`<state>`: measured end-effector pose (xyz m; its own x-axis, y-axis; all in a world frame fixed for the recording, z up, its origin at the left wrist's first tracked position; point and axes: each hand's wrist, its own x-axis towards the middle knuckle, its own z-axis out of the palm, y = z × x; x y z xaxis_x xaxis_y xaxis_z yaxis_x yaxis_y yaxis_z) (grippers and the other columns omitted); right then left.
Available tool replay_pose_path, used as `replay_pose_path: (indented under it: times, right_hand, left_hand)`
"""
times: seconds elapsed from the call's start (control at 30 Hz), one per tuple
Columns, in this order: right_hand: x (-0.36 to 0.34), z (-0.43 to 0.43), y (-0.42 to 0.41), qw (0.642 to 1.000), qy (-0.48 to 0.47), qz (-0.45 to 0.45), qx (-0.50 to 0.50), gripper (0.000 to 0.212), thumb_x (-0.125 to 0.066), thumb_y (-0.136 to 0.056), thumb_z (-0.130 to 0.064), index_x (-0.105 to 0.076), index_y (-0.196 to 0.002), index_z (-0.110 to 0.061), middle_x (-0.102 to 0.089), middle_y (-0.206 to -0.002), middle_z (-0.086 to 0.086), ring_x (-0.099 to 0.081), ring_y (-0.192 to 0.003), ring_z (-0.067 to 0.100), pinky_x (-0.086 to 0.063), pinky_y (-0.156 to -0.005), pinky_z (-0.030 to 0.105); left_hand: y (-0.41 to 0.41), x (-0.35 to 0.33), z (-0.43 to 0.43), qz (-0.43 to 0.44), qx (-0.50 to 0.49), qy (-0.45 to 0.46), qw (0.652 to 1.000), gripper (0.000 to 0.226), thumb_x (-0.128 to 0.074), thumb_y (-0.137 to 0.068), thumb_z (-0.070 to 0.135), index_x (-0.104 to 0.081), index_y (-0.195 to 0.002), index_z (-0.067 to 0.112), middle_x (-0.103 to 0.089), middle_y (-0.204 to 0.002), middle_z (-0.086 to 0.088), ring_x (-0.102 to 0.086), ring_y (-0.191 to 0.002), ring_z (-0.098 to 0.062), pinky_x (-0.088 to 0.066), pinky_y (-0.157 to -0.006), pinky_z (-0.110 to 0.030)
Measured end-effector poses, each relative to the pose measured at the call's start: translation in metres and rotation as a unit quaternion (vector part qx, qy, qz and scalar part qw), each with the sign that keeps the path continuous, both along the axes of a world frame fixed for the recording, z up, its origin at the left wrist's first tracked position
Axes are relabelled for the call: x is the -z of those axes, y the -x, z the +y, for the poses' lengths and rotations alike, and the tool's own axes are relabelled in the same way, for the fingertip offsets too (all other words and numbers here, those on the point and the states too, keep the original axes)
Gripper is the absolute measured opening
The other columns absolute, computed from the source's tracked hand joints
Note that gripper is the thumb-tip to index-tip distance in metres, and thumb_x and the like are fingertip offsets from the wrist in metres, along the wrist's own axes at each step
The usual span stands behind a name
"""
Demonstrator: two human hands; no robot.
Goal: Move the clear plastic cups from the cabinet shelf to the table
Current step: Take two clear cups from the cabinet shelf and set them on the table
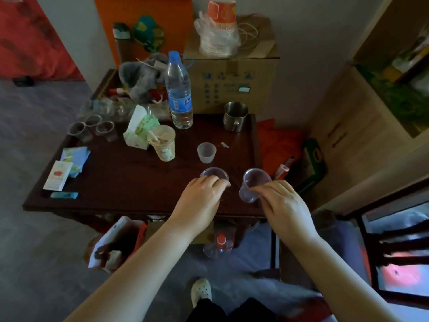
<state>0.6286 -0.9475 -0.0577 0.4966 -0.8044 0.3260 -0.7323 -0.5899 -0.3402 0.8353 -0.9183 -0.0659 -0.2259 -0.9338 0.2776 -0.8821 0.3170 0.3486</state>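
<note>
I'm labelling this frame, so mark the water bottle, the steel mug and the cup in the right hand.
water bottle (180,98), head view, on its blue label.
steel mug (235,117), head view, on its side wall.
tilted clear cup (251,182), head view, on its inner wall.

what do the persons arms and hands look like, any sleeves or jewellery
Both forearms are bare up to the bottom edge of the picture, with no sleeves in view. The left hand and right hand wear no gloves, and no rings, watch or bracelets show on the sides facing the camera. Fingernails look short and unpainted, though the picture is too soft to be sure.
</note>
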Motion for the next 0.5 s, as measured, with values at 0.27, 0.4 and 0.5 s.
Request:
replay_pose_path:
  times: [0.27,0.4,0.5]
  right_hand:
    - [0.036,-0.060,-0.015,0.999,-0.027,0.023,0.005,0.030,-0.063,-0.078,0.004,-0.067,-0.105,-0.010,-0.068,-0.097,0.004,-0.059,-0.094,0.026,-0.052,-0.076,0.040]
    - [0.048,-0.100,-0.015,0.998,-0.048,0.048,0.002,0.029,-0.064,-0.078,0.004,-0.068,-0.103,-0.010,-0.068,-0.095,0.005,-0.060,-0.095,0.028,-0.052,-0.076,0.041]
    - [0.056,-0.136,-0.015,0.995,-0.073,0.066,0.004,0.028,-0.064,-0.078,0.003,-0.068,-0.103,-0.011,-0.068,-0.096,0.004,-0.060,-0.096,0.027,-0.050,-0.075,0.039]
  left_hand:
    - [-0.006,0.035,-0.055,0.015,0.009,-0.043,0.999,0.032,-0.059,-0.076,-0.005,-0.059,-0.103,0.012,-0.065,-0.093,-0.005,-0.060,-0.087,-0.025,-0.050,-0.075,-0.040]
    - [-0.001,0.053,-0.095,0.014,0.000,-0.063,0.998,0.025,-0.058,-0.075,-0.006,-0.058,-0.092,0.012,-0.062,-0.086,-0.003,-0.058,-0.079,-0.024,-0.044,-0.067,-0.032]
    - [0.003,0.064,-0.127,0.009,-0.011,-0.069,0.998,0.025,-0.059,-0.073,-0.008,-0.059,-0.089,0.011,-0.061,-0.083,-0.004,-0.056,-0.077,-0.024,-0.043,-0.064,-0.033]
